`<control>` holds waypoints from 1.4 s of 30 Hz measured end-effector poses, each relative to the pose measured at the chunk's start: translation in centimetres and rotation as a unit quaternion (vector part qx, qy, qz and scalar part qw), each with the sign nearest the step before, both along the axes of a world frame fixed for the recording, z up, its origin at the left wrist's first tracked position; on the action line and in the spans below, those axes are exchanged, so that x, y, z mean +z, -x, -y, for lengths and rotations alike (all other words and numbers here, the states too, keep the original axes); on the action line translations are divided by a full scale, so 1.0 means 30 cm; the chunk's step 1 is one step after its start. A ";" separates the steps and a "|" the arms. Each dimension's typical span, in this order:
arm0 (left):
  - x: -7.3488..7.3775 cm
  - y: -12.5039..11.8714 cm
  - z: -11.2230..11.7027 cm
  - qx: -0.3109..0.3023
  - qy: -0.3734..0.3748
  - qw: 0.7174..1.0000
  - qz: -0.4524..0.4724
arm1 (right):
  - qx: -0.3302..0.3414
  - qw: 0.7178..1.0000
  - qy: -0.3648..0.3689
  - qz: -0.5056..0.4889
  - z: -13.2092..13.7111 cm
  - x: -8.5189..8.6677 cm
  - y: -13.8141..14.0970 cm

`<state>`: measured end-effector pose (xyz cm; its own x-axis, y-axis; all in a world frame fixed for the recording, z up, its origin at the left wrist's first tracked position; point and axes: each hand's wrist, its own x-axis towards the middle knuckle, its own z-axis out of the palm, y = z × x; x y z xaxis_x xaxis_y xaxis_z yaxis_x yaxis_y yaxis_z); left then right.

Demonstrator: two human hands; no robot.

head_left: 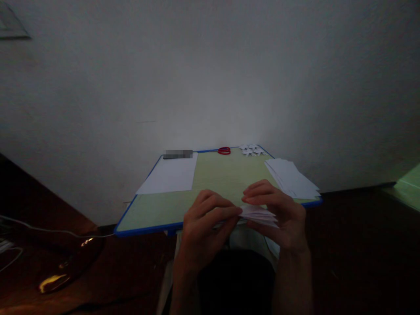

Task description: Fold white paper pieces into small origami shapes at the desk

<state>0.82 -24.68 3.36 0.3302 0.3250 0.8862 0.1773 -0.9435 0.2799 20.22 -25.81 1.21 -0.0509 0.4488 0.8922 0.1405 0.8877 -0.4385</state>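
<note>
A piece of white paper (259,214), folded into several layers, is held over the near edge of the table. My left hand (210,223) is closed, pinching the paper's left end between thumb and fingers. Around the layered right end curves my right hand (282,214). Its fingers are raised above the paper with a gap, while the thumb lies beneath it; whether the thumb touches the paper I cannot tell.
The light green table (216,175) has a blue rim and backs onto a wall. On it lie a white sheet (170,175), a dark blurred-out object (173,156), red-handled scissors (224,151), small folded white paper pieces (252,151) and fanned white sheets (290,177).
</note>
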 end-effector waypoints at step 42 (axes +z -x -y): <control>-0.027 -0.003 -0.004 -0.100 0.021 0.994 0.036 | 0.057 0.998 -0.006 -0.007 0.024 0.011 0.005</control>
<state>0.91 -24.54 2.55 0.3293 0.2966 0.8964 -0.0350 -0.9449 0.3255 20.08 -26.55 1.54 -0.0894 0.4307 0.8981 0.0321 0.9025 -0.4296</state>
